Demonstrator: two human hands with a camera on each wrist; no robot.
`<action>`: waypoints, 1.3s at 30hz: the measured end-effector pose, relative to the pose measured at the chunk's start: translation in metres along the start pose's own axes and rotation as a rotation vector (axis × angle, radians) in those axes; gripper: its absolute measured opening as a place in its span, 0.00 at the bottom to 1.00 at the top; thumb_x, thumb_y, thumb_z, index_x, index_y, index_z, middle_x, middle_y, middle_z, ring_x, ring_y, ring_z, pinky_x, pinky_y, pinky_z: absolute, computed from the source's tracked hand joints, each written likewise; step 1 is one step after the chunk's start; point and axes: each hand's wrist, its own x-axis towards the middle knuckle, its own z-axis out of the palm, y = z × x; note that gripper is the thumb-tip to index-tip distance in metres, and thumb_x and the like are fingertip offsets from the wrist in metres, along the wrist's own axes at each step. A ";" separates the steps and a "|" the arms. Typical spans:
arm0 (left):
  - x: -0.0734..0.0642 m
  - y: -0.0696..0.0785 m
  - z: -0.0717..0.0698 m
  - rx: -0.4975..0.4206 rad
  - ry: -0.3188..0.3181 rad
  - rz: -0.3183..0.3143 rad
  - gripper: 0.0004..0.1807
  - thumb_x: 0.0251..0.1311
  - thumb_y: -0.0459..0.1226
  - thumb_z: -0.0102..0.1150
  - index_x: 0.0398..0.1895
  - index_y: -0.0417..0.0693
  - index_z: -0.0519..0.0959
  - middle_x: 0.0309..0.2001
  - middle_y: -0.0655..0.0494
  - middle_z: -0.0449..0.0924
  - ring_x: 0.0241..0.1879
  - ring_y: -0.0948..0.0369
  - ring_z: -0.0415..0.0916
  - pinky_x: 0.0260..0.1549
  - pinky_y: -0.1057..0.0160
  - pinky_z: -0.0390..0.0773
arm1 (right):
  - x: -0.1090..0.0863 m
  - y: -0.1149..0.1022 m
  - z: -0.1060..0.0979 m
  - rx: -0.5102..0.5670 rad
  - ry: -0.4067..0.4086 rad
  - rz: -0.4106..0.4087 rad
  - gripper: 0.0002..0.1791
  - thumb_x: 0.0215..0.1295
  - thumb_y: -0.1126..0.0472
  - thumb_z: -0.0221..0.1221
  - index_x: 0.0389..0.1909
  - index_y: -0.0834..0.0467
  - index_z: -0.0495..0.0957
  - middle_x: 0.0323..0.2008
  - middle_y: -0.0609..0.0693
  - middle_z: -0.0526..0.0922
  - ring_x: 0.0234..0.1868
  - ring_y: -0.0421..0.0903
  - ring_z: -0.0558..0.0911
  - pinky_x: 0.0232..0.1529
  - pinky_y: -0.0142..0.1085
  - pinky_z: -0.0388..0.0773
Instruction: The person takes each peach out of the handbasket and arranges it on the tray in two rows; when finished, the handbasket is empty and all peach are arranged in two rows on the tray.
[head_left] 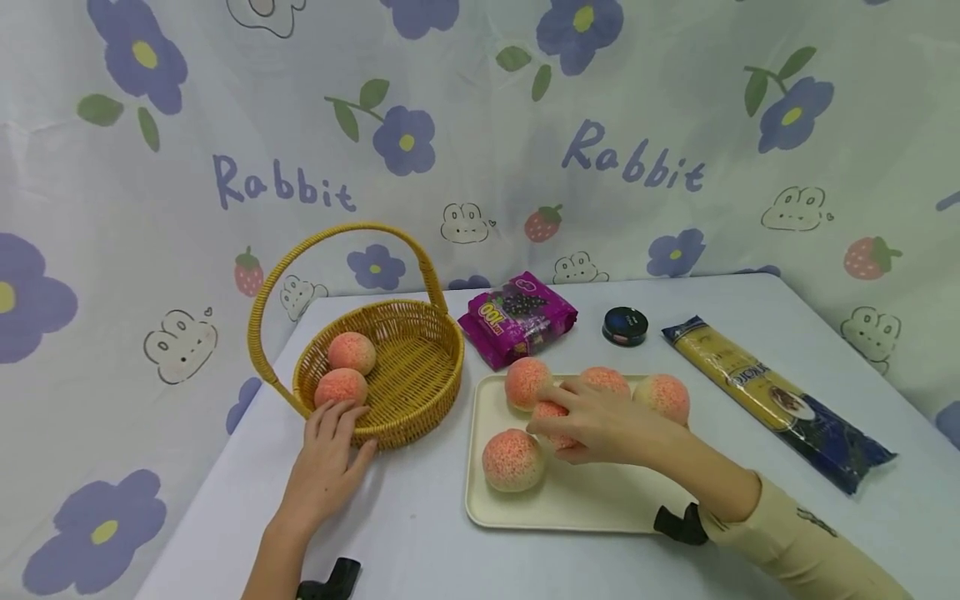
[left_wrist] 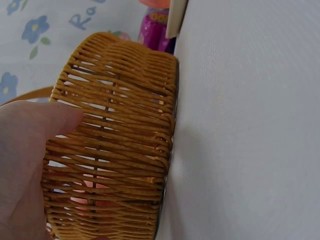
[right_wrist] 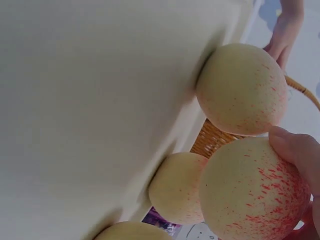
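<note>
Pink-speckled peach (right_wrist: 252,192) is pinched in your right hand (head_left: 600,425) over a cream tray (head_left: 585,510) bearing four more peaches (head_left: 513,460); your left hand (head_left: 324,468) grips the wicker basket (head_left: 423,412), two peaches (head_left: 351,353) inside.

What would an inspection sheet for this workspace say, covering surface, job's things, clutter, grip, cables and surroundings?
Surface: plain white tabletop.
Job's things: wicker basket holds two peach-like fruits; cream tray bears four more fruits.
Clutter: purple packet right of the basket; round dark container and gold-and-blue packet farther right.
Grip: left-hand grip holds the basket's near rim; right-hand grip holds another fruit at the tray.
Cables: nothing seen.
Surroundings: white floral backdrop lettered "Rabbit" behind the table.
</note>
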 end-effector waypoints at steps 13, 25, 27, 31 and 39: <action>-0.001 0.001 0.001 0.009 0.019 0.002 0.22 0.59 0.39 0.55 0.56 0.41 0.67 0.59 0.45 0.61 0.63 0.45 0.47 0.57 0.42 0.56 | -0.010 -0.003 0.010 -0.016 -0.026 -0.015 0.24 0.46 0.52 0.68 0.47 0.43 0.74 0.50 0.49 0.73 0.37 0.45 0.71 0.29 0.30 0.72; 0.000 -0.001 0.001 0.009 0.020 0.000 0.24 0.59 0.40 0.55 0.57 0.41 0.66 0.59 0.45 0.60 0.63 0.45 0.46 0.56 0.41 0.57 | -0.012 -0.003 0.011 0.035 -0.032 -0.028 0.19 0.48 0.54 0.67 0.43 0.47 0.75 0.47 0.48 0.74 0.38 0.44 0.73 0.33 0.30 0.74; 0.000 -0.001 0.001 0.011 0.019 0.000 0.24 0.59 0.40 0.55 0.57 0.41 0.66 0.59 0.45 0.60 0.63 0.45 0.46 0.56 0.41 0.57 | -0.012 -0.004 0.010 0.053 -0.027 -0.027 0.19 0.50 0.54 0.66 0.44 0.48 0.75 0.47 0.49 0.74 0.38 0.44 0.74 0.35 0.30 0.75; -0.001 0.001 0.001 0.012 0.019 -0.002 0.23 0.58 0.39 0.56 0.56 0.41 0.67 0.59 0.45 0.60 0.63 0.45 0.47 0.56 0.41 0.56 | -0.010 -0.005 0.009 0.115 -0.048 -0.018 0.18 0.53 0.51 0.64 0.46 0.48 0.76 0.48 0.50 0.74 0.41 0.44 0.76 0.39 0.31 0.76; -0.001 0.001 0.000 0.013 0.032 0.007 0.23 0.58 0.39 0.56 0.56 0.39 0.67 0.59 0.45 0.61 0.63 0.45 0.47 0.57 0.42 0.56 | -0.007 -0.006 0.004 0.184 -0.083 0.012 0.16 0.60 0.52 0.59 0.49 0.50 0.76 0.51 0.50 0.73 0.43 0.43 0.76 0.41 0.31 0.76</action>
